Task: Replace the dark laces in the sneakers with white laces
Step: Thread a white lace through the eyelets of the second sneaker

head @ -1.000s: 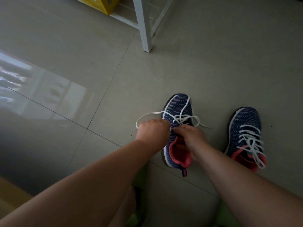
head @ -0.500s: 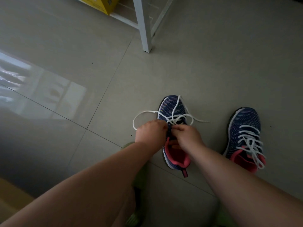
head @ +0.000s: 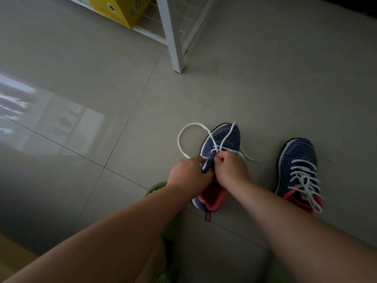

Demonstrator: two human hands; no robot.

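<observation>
On the tiled floor (head: 81,68) we see a loop of the white lace (head: 184,137) lying left of the near sneaker (head: 222,139). Our left hand (head: 188,176) grips that sneaker's upper edge with curled fingers. Our right hand (head: 232,170), touching it, pinches the lace at the eyelets. Further right, well apart, stands the second sneaker (head: 297,158), already threaded with white. A white rack leg (head: 173,37) stands beyond.
</observation>
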